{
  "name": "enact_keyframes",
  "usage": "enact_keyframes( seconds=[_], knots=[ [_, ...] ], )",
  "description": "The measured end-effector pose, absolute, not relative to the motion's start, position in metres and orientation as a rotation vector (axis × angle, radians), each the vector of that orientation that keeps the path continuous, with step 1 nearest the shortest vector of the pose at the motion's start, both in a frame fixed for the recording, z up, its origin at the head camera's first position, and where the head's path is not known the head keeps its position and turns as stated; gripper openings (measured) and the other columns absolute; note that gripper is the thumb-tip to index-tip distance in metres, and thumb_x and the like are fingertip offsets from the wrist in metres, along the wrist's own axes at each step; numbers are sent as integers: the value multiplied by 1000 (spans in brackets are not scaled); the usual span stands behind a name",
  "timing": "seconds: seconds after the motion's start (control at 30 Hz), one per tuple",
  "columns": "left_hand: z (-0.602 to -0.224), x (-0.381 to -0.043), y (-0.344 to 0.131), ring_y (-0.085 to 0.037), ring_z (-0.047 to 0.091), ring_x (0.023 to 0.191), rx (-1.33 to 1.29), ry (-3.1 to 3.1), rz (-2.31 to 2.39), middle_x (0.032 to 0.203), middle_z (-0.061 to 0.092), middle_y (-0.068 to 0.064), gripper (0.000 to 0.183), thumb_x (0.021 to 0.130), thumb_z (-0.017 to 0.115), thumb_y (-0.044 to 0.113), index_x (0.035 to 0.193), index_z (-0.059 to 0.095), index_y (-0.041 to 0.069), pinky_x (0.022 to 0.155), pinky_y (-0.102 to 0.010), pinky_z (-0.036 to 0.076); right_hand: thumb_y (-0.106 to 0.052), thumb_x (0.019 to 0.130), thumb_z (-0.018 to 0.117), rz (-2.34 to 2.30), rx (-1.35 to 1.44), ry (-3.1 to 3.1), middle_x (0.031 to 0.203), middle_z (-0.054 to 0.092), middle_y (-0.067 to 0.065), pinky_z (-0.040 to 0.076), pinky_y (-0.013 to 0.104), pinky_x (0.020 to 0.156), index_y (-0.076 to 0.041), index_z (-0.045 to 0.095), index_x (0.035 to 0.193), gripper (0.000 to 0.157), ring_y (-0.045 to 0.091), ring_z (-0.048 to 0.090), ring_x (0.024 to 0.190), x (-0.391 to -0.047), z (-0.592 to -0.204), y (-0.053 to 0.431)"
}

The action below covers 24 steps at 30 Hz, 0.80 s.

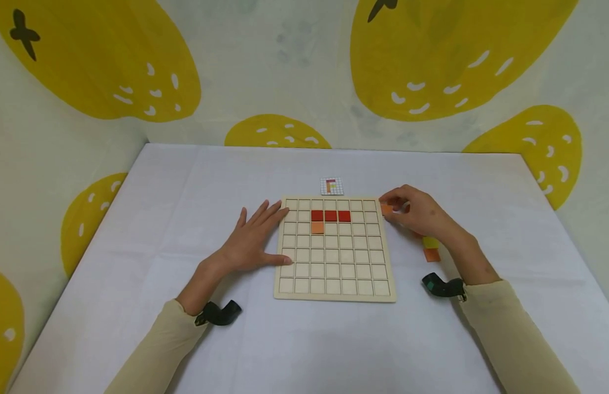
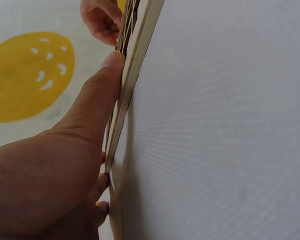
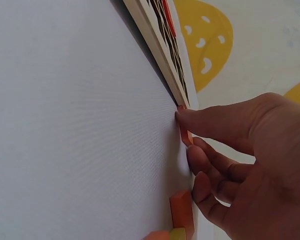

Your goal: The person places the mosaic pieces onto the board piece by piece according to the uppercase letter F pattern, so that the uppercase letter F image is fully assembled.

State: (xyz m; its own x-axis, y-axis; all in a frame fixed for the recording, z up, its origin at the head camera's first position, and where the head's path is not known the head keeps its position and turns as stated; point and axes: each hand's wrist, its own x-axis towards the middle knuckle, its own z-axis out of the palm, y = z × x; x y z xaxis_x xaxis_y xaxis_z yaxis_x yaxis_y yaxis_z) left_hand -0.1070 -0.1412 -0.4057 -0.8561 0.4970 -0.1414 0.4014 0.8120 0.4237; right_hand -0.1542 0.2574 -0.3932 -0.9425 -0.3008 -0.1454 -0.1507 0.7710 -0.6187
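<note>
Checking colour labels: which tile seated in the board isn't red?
The orange tile, just below the leftmost red tile in the head view. In the board the other three tiles are all red, side by side.

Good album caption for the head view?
Left hand touching a wooden grid board, right hand pinching an orange tile beside it.

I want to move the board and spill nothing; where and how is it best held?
Take the board probably by its left and right rims, coming from both sides: it lies flat and wide, with a slim edge. Keep it level, since tiles sit in its squares.
</note>
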Motion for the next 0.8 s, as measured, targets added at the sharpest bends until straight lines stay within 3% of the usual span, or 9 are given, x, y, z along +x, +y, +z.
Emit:
enact_keyframes(
  seconds=[0.5,0.8],
  knots=[
    [-405,-107,-142,-33,6,166,699,2751,583,177,15,-5,113,82,81,62,168,22,18,127,-73,0,-15,98,72,-843,-271,2716,119,61,15,51,42,93,-6,70,129,32,33,58,109,-157,-392,264],
    [-406,-107,-142,-32,5,166,697,2750,579,178,14,-4,113,82,81,63,168,22,19,127,-72,0,-20,98,73,-839,-275,2759,116,63,14,52,33,78,-7,71,127,31,30,59,104,-157,-382,261]
  ],
)
